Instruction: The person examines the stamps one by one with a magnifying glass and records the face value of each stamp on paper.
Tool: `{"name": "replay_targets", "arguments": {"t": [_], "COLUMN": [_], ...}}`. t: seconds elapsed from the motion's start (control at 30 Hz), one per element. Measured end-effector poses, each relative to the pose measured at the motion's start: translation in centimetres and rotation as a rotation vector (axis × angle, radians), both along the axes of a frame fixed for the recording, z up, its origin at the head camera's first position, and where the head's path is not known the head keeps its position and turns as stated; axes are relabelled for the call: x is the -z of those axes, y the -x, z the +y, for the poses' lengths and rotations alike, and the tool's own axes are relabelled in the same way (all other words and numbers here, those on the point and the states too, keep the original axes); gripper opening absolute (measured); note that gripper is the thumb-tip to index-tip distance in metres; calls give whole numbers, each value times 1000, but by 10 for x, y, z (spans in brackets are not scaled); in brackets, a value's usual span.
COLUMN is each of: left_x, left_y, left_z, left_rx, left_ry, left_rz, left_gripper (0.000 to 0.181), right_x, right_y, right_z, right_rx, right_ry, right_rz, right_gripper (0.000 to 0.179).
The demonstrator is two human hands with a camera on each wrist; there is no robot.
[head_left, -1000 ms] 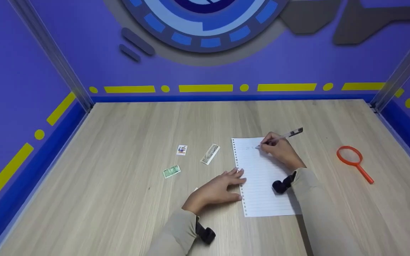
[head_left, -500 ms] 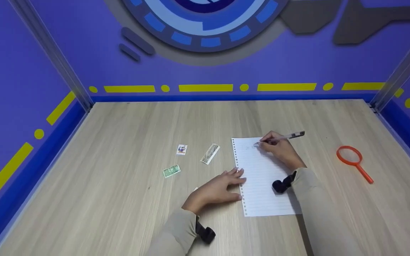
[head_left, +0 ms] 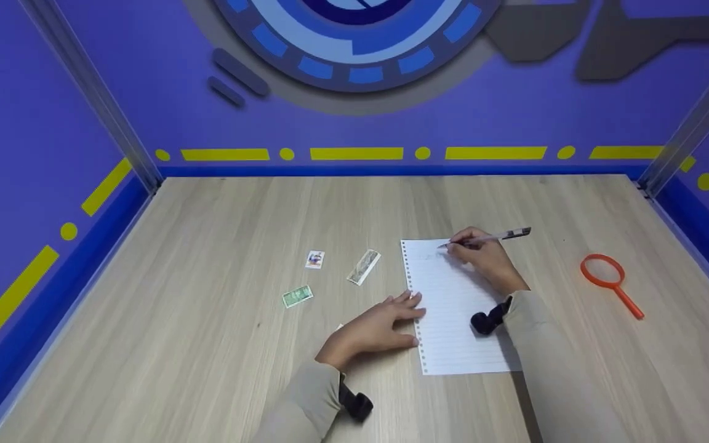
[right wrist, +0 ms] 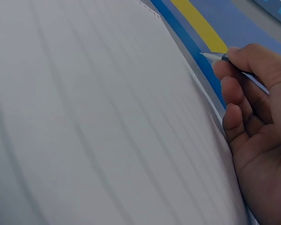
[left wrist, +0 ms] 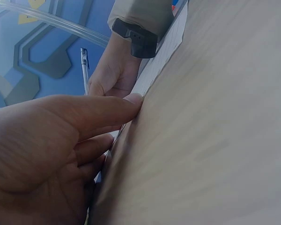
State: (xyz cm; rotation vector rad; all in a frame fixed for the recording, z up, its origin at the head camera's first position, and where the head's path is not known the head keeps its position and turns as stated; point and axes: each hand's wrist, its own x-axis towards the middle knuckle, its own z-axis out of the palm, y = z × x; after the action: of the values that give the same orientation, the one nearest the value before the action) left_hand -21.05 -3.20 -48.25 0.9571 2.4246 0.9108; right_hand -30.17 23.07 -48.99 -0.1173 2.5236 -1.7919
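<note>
Pinching a pen (head_left: 512,234) between thumb and fingers, the right hand (head_left: 487,261) was positioned over the upper part of a lined paper sheet (head_left: 456,307). The pen sloped, its dark end raised to the right; in the right wrist view its tip showed against the wall (right wrist: 203,35), apart from the edge of the sheet. Faint marks (head_left: 431,256) were present near the top line; they were too small to read.

The left hand (head_left: 373,323) lay with fingers spread and thumb set apart, its fingertips touching the punched left margin of the sheet.

The sheet lay flat on the wooden table (head_left: 207,246), right of centre, with its lower right corner hidden by the right sleeve (head_left: 551,363). Left of the sheet lay three small printed slips: a grey one (head_left: 364,267) nearest, a picture slip (head_left: 314,259) and, nearer the person, a green one (head_left: 298,296). An orange magnifying glass (head_left: 628,302) lay well to the right, handle toward the person. Each wrist carried a black camera unit (head_left: 359,406).
</note>
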Motion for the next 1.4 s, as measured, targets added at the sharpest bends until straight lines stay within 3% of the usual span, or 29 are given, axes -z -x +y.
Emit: {"name": "replay_targets", "arguments": {"t": [0.5,1.0,1.4], "left_x": [1,1,1], "left_y": [0,1,0], "left_z": [1,1,0], "left_rx": [-2,1,0], "left_ry": [11,-8,-10], "left_rz": [17,15,14], "left_gripper": [57,56,56], "right_x": [4,-7,-18], "right_y": [4,0,-2], "right_z": [1,1,1], "right_rx": [-6,-38,-79], "right_ry": [-2,-89,-66], "right_rz": [-4,31,26], "right_gripper": [29,35,36]}}
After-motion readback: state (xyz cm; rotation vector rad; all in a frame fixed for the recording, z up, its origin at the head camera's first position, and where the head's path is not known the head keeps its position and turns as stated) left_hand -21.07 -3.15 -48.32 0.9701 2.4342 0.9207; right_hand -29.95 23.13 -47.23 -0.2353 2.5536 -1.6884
